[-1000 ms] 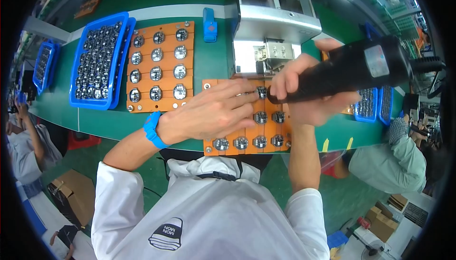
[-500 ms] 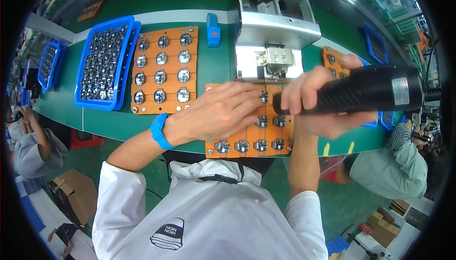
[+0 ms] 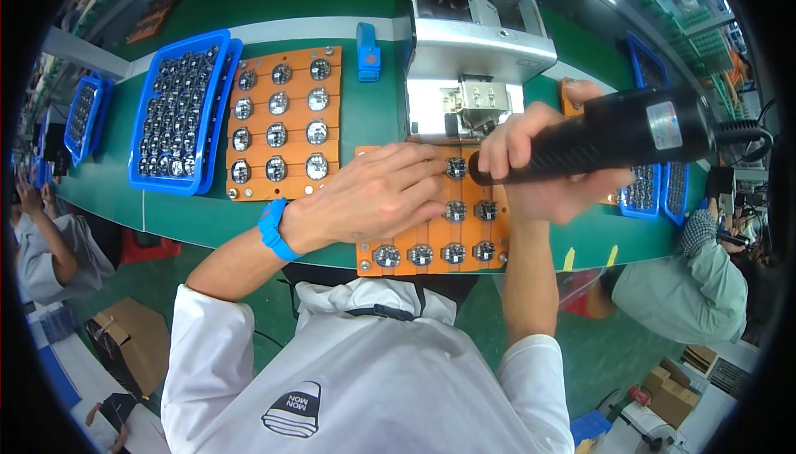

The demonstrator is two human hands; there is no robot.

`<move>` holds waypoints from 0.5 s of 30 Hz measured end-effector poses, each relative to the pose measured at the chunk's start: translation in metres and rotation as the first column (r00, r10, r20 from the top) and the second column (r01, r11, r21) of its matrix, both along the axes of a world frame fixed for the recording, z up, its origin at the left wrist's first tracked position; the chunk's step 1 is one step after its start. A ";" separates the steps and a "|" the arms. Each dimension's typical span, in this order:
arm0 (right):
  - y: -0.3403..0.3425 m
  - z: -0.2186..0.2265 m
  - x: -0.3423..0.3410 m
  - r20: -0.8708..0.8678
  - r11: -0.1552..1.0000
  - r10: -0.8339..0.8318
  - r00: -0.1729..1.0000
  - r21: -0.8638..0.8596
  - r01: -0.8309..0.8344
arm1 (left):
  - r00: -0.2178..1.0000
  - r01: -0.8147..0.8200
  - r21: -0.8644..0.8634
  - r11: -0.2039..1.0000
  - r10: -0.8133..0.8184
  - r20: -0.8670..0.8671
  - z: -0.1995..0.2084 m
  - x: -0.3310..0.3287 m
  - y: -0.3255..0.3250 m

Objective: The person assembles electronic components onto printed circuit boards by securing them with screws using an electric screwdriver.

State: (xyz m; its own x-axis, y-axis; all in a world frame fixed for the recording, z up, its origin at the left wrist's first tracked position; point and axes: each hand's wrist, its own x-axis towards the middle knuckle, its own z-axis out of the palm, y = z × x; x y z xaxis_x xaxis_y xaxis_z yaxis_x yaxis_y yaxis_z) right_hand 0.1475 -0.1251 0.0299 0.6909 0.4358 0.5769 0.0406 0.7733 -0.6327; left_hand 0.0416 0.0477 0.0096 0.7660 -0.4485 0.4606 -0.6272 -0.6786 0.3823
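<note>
In the middle of the bench lies an orange fixture board (image 3: 400,233) bearing rows of small round circuit boards (image 3: 420,254). My left hand (image 3: 377,193) rests over its left part with fingers stretched out, a blue strap (image 3: 277,230) round the wrist. Whether anything is under those fingers is hidden. My right hand (image 3: 539,160) is closed round a black corded electric screwdriver (image 3: 618,140), held tilted over the board's right side. Its nose is beside a round board (image 3: 456,168) in the upper row; the bit cannot be made out.
A silver machine (image 3: 482,48) stands behind the fixture. To the left are another filled orange board (image 3: 259,118) and a blue tray (image 3: 207,174) of round parts. A blue strap-like item (image 3: 369,53) lies behind. More blue trays (image 3: 661,197) stand right; other people sit on both sides.
My right hand and the screwdriver have shifted a little left and away from me. The left hand stays in place on the board.
</note>
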 end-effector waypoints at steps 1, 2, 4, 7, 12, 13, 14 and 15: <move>0.000 -0.002 0.002 0.082 1.000 0.013 0.997 -0.019 -0.011 | 1.000 0.004 0.011 1.000 -0.005 0.007 0.000 0.000 0.000; 0.001 -0.004 0.003 0.080 1.000 0.012 0.997 -0.020 -0.010 | 1.000 0.005 0.009 1.000 -0.005 0.005 -0.001 0.000 0.000; 0.002 -0.006 0.002 0.057 0.999 0.029 0.998 -0.035 -0.027 | 1.000 -0.004 0.001 1.000 0.004 -0.001 -0.002 0.000 0.000; 0.001 -0.008 0.003 0.060 0.998 0.020 0.998 -0.061 -0.016 | 1.000 0.002 0.010 1.000 -0.002 -0.004 -0.001 0.001 0.000; 0.002 -0.009 0.002 0.024 0.995 0.010 1.000 -0.095 -0.008 | 1.000 -0.001 0.017 1.000 0.001 -0.012 -0.002 0.000 0.001; 0.001 -0.009 0.002 0.030 0.993 0.003 1.000 -0.120 0.000 | 1.000 -0.002 0.018 1.000 0.002 -0.010 -0.002 0.000 0.000; 0.001 -0.009 0.002 0.031 0.993 0.002 1.000 -0.121 0.002 | 1.000 -0.001 0.018 1.000 0.001 -0.009 -0.002 0.001 0.000; 0.001 -0.010 0.002 0.025 0.993 0.014 1.000 -0.119 -0.011 | 1.000 0.000 0.017 1.000 0.000 -0.011 -0.001 0.001 0.000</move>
State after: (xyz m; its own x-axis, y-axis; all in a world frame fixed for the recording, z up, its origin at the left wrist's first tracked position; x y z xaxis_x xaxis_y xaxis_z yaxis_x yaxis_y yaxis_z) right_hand 0.1497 -0.1239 0.0203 0.6708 0.5103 0.5381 0.0489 0.6935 -0.7187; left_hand 0.0426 0.0480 0.0085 0.7710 -0.4565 0.4440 -0.6231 -0.6849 0.3778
